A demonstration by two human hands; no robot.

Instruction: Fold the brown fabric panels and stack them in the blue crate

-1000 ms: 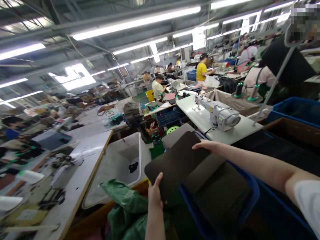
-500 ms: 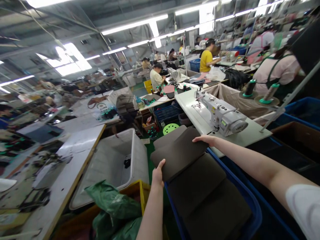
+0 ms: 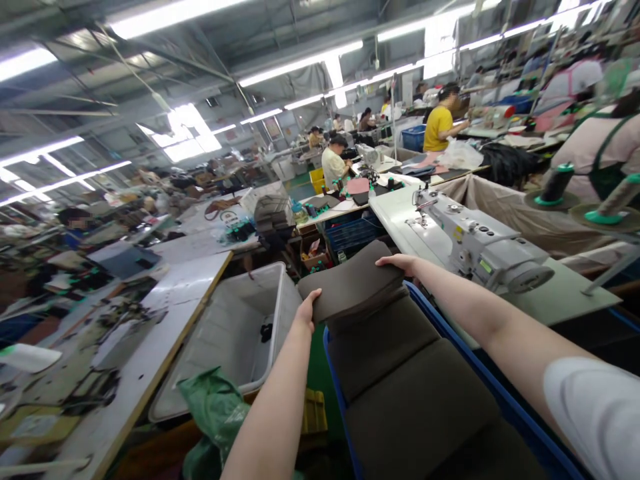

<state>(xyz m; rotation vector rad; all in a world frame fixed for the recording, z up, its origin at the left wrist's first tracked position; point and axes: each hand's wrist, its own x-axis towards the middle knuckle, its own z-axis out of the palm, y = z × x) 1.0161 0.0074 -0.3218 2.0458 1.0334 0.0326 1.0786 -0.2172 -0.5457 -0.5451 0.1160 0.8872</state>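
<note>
A dark brown padded panel (image 3: 353, 283) lies across the far end of a stack of similar brown panels (image 3: 410, 393) that fills a blue crate (image 3: 525, 427). My left hand (image 3: 305, 313) grips the panel's near left corner. At its far right edge my right hand (image 3: 400, 263) rests with the fingers curled over the panel. Both arms reach forward over the stack.
A grey sewing machine (image 3: 483, 243) sits on a white table (image 3: 395, 213) to the right. A pale plastic bin (image 3: 235, 333) stands at the left beside a long worktable (image 3: 150, 347). A green bag (image 3: 215, 410) lies in front. Other people work at tables farther back.
Both hands have carried the brown panel farther away and laid it lower onto the far end of the stack. The view has moved forward.
</note>
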